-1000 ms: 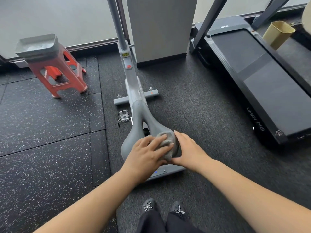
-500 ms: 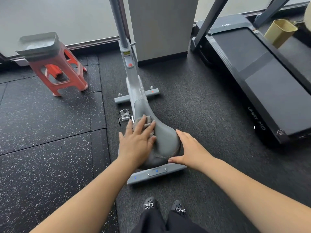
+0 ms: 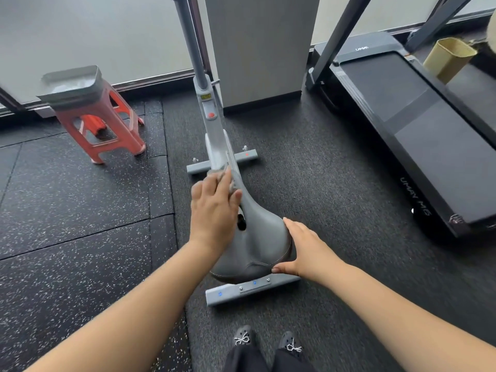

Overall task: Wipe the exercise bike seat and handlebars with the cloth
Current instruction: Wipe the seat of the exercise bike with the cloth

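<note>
The grey exercise bike seat [image 3: 257, 237] lies below me at the centre, its narrow nose pointing away. My left hand [image 3: 213, 208] presses a grey cloth [image 3: 224, 178] against the nose of the seat; only a small edge of cloth shows past my fingers. My right hand [image 3: 303, 248] rests flat against the right rear edge of the seat, thumb under the rim, fingers apart. The bike's grey frame [image 3: 214, 135] rises ahead toward the top edge. The handlebars are out of view.
A red plastic stool [image 3: 107, 124] with a grey tray [image 3: 72, 84] on top stands at the left. A black treadmill [image 3: 408, 124] runs along the right, a yellow bin [image 3: 448, 57] beyond it. A grey pillar [image 3: 263, 49] stands behind the bike. My shoes [image 3: 265, 339] are at the bottom.
My left hand slid the cloth forward along the seat, from the rear right through the middle to the nose. My right hand stayed on the rear edge.
</note>
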The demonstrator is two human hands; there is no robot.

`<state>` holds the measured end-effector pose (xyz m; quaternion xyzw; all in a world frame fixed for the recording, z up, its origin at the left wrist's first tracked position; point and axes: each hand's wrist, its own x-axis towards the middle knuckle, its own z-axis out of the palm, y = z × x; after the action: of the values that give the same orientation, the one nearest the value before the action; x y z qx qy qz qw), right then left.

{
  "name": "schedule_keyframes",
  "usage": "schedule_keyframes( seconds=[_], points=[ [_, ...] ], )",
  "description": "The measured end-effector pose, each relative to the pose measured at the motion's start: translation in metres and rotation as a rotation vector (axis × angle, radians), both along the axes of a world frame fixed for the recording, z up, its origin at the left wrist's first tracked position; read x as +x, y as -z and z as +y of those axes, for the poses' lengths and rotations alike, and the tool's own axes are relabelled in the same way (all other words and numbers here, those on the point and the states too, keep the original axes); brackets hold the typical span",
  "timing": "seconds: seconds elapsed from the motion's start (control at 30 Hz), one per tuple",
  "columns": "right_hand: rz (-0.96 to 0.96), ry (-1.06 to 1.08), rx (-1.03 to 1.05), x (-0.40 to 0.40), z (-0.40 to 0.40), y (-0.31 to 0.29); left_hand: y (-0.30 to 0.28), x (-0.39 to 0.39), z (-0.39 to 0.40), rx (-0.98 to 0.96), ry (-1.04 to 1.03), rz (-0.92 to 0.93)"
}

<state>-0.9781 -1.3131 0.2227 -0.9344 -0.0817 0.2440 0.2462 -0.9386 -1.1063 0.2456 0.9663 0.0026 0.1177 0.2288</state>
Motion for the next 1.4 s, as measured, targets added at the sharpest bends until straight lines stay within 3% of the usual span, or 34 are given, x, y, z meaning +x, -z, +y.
schedule_keyframes(
  seconds=[0.13, 0.37, 0.47, 0.53, 0.8, 0.9, 0.97, 1.07, 1.13, 1.23, 1.3, 1.4],
  points=[
    [-0.001, -0.008, 0.001, 0.001, 0.000, 0.001, 0.026, 0.032, -0.008, 0.275, 0.172, 0.390],
    [0.016, -0.034, -0.010, 0.006, -0.001, 0.001, 0.047, 0.087, 0.001, 0.147, 0.137, 0.370],
    [0.026, -0.049, -0.018, 0.009, -0.001, 0.005, 0.046, 0.110, 0.002, -0.009, 0.028, 0.450],
    [0.031, -0.049, -0.013, 0.010, -0.002, 0.007, 0.039, 0.118, -0.001, -0.009, 0.023, 0.479],
    [0.033, -0.042, 0.009, 0.010, -0.003, 0.009, 0.042, 0.075, 0.012, 0.095, 0.445, 0.148],
    [0.033, -0.040, 0.007, 0.010, -0.003, 0.009, 0.041, 0.039, 0.007, 0.215, 0.525, 0.133],
    [0.035, -0.038, 0.005, 0.010, -0.003, 0.009, 0.029, 0.027, 0.003, 0.179, 0.617, 0.193],
    [0.022, -0.036, 0.012, 0.010, -0.002, 0.009, 0.007, 0.046, -0.005, 0.111, 0.517, 0.199],
    [0.015, -0.038, 0.009, 0.009, -0.003, 0.009, 0.009, 0.061, -0.009, 0.329, 0.348, 0.245],
    [0.017, -0.042, 0.001, 0.008, -0.002, 0.010, 0.027, 0.063, -0.018, 0.557, 0.403, 0.306],
    [0.012, -0.036, -0.001, 0.007, -0.002, 0.011, 0.033, 0.053, -0.024, 0.562, 0.470, 0.243],
    [0.009, -0.027, 0.000, 0.007, -0.003, 0.010, 0.031, 0.029, -0.027, 0.401, 0.536, 0.114]
  ],
)
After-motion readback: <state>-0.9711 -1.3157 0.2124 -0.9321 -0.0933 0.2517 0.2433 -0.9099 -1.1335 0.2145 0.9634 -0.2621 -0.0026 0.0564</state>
